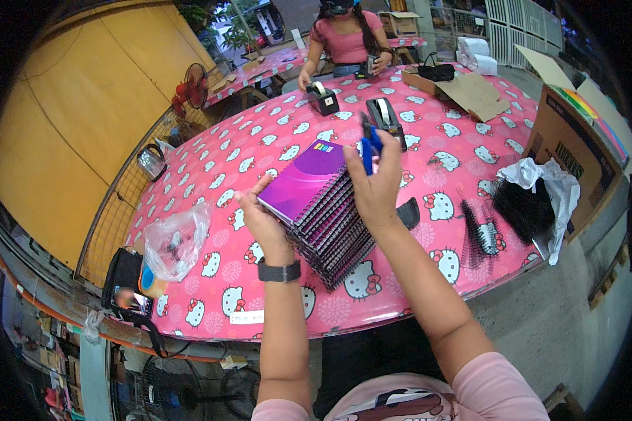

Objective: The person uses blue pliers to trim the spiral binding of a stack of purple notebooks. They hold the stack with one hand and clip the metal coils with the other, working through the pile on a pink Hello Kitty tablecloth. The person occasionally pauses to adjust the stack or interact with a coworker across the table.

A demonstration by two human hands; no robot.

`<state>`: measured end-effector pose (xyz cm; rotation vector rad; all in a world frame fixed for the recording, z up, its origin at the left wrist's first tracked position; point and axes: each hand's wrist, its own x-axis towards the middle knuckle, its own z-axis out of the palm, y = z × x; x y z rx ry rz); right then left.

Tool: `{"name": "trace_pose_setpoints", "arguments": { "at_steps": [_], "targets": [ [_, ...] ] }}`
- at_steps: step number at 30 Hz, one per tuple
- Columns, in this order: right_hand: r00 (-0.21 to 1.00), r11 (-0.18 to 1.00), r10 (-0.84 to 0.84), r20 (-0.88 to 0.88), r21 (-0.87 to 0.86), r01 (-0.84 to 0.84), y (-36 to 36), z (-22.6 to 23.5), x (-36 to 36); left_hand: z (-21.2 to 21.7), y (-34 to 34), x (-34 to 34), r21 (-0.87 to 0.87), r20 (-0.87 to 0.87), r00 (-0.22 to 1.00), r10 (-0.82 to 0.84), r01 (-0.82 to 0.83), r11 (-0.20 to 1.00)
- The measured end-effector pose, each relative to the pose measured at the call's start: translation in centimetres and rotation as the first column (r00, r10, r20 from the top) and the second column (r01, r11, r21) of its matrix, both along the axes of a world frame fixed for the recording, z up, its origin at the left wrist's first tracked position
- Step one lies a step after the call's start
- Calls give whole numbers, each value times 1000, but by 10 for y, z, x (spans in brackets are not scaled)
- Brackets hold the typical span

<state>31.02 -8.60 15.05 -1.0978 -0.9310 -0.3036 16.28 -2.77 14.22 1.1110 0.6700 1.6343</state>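
Note:
A tall stack of spiral notebooks [330, 231] stands on the table in front of me, its black wire bindings facing right. The top notebook [305, 179] has a purple cover. My left hand [263, 221], with a dark watch strap at its wrist, grips the left edge of the top notebook; part of its fingers is hidden. Over the right side of the stack, my right hand [378, 184] is closed around blue-handled pliers [368, 151], their dark jaws pointing up and away. Behind the pliers sits a black tape dispenser [386, 121].
Loose black spiral wires [519, 210] and crumpled white paper [558, 203] lie right, beside a cardboard box [565, 154]. A clear plastic bag [178, 242] and black pouch [123, 277] lie left. Across the pink table [211, 175], another person [347, 42] touches a second dispenser [323, 99].

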Motion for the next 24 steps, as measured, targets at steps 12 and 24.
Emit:
{"name": "trace_pose_setpoints", "arguments": {
  "at_steps": [12, 24],
  "targets": [
    [958, 980, -186, 218, 113, 164, -8, -35, -60, -14, 1, -11, -94, 61, 923, -379, 383, 919],
    [872, 884, 404, -278, -125, -450, -90, -34, -14, -20, -7, -14, 38, -70, 964, -257, 260, 965]
  ]
}}
